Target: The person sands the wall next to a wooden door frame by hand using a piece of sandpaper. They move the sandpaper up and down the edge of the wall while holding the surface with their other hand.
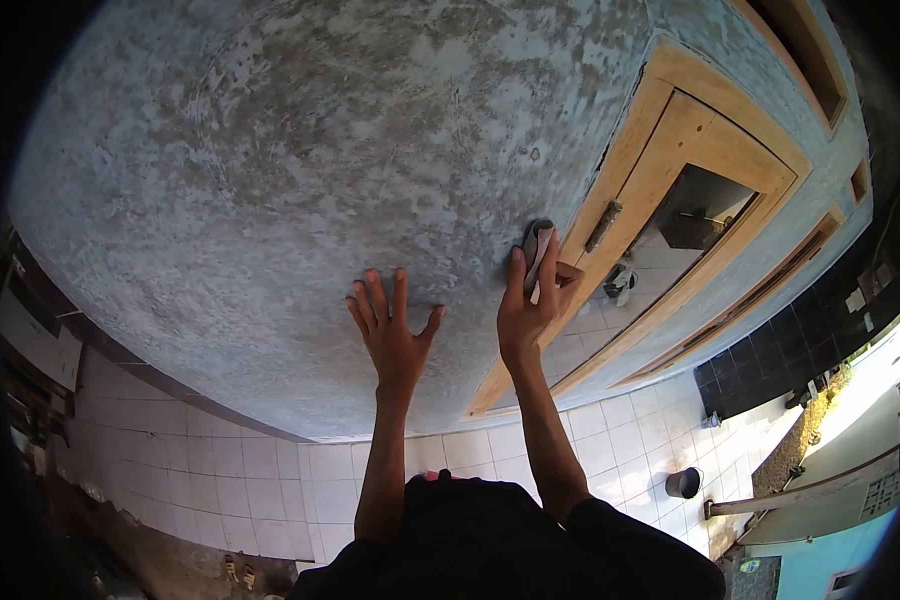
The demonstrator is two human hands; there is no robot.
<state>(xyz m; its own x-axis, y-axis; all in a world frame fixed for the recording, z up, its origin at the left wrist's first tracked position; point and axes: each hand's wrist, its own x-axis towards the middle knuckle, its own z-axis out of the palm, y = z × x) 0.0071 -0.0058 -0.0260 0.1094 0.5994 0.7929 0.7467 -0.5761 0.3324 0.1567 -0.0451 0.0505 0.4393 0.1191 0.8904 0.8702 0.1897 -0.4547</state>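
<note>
A mottled grey-blue wall (300, 180) fills the upper middle. My left hand (395, 335) lies against it, fingers spread, holding nothing. To its right, my right hand (535, 305) grips a folded piece of sandpaper (538, 250), dark on one side and pale on the other, and presses it to the wall. That hand is beside the left edge of a wooden window frame (625, 150), close to a metal hinge (603, 226).
White floor tiles (610, 450) run below the wall. A dark bucket (683, 483) stands on them at the lower right. Sandals (240, 570) lie at the lower left. Black tiles (770, 365) cover a surface at the right.
</note>
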